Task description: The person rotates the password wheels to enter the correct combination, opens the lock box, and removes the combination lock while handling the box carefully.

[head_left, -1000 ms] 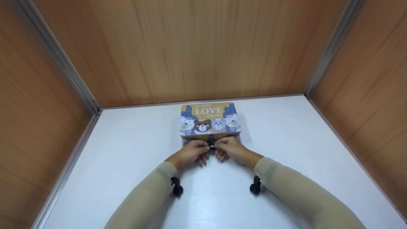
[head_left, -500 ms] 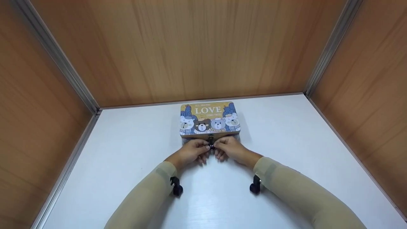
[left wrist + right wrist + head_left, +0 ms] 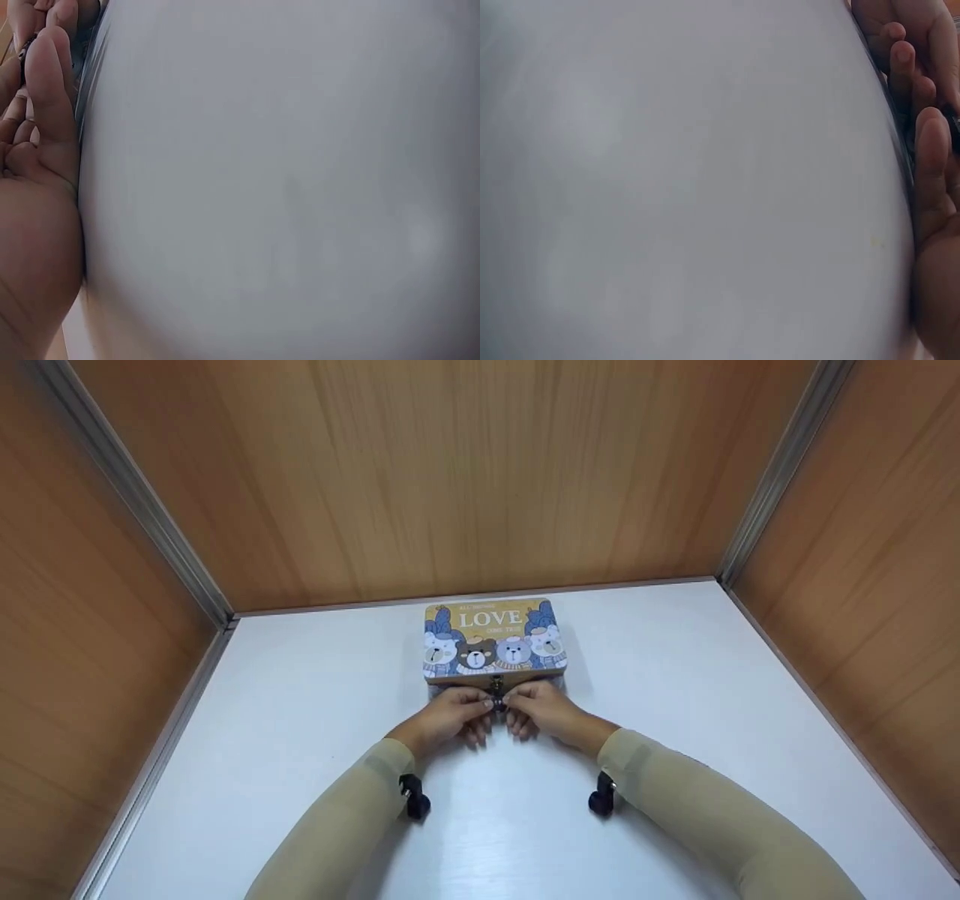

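A rectangular tin box (image 3: 491,637), its lid printed with several bears and the word LOVE, stands closed near the back wall. At the front of it is a metal clasp (image 3: 496,684), and a small black padlock (image 3: 498,703) hangs there. My left hand (image 3: 448,714) pinches the padlock's left side between thumb and forefinger. From the right, my right hand (image 3: 547,711) pinches it the same way. The other fingers of both hands curl loosely below. In the left wrist view the padlock (image 3: 25,54) shows between the fingertips, mostly covered by them.
The box rests on a white table (image 3: 315,682). Behind it rises a wood-grain back wall (image 3: 480,480), with side walls at left and right in metal frames. A black wrist device (image 3: 415,799) hangs under the left sleeve, and another wrist device (image 3: 601,796) under the right.
Both hands stay at the padlock with only slight finger movement. The box remains in place with its lid down.
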